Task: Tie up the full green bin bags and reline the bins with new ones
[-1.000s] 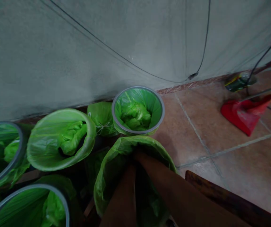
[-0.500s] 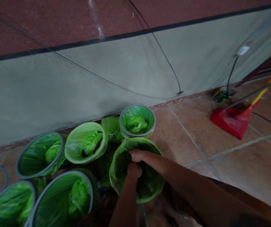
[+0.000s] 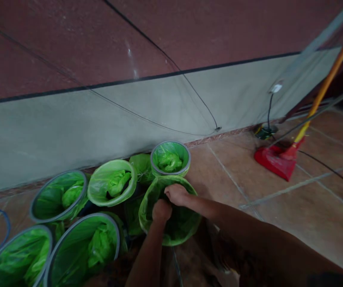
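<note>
A wall, maroon above and pale grey below, meets a floor of brown tiles. We count six open bins lined in green: four grey-rimmed bins and two with liners over their rims, the pale bin and the near bin, low at centre. Our left hand and right hand are curled close together inside the near bin's mouth; we cannot tell what their fingers grip. We see one tied green bag, one red dustpan and one dark can, its markings too blurred to read.
</note>
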The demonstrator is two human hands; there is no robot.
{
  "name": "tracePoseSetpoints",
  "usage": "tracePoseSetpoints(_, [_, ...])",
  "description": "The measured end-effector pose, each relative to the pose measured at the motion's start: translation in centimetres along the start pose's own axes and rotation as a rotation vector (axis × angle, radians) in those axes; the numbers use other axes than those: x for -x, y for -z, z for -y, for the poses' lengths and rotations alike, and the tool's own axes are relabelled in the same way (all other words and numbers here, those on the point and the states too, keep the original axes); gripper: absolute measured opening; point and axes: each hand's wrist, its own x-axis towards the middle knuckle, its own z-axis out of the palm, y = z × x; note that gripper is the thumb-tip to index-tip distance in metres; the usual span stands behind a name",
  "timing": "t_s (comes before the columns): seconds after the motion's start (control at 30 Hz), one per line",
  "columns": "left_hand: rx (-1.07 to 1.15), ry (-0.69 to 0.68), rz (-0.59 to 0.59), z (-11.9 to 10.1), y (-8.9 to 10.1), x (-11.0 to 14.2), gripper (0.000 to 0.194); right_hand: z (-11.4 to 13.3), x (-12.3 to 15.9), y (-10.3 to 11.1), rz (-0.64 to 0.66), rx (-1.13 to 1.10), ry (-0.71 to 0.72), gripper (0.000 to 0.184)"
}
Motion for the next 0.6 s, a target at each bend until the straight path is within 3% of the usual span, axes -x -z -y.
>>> tracePoseSetpoints(0.03, [0.004,0.028,-0.086,0.1,1.5,0.1,0.04,-0.8,0.1,0.9,-0.064,-0.005,-0.022,0.029])
tracePoseSetpoints(0.1, [0.063,0.119,-0.418,0.5,4.4,-0.3,0.044,-2.3,-0.1,2.3,-0.206,-0.042,-0.09,0.035])
tracePoseSetpoints(0.13, [0.085,0.132,-0.527,0.8,5.6,-0.8,0.043,-3.0,-0.4,2.7,-0.264,-0.07,-0.124,0.035])
tracePoseSetpoints(0.17, [0.096,0.12,-0.561,1.2,6.6,-1.6,0.043,-3.5,-0.8,2.9,-0.304,-0.099,-0.153,0.034])
tracePoseSetpoints(0.27, [0.063,0.09,-0.436,2.4,7.6,-4.3,0.044,-4.8,-1.9,2.1,-0.343,-0.165,-0.202,0.032])
tracePoseSetpoints(0.37, [0.034,0.061,-0.331,3.3,6.4,-6.2,0.046,-5.9,-2.3,0.2,-0.295,-0.204,-0.225,0.032])
tracePoseSetpoints(0.6, [-0.078,-0.047,-0.344,5.2,3.8,-5.4,0.03,-8.9,-0.9,-2.6,-0.171,-0.189,-0.252,0.032])
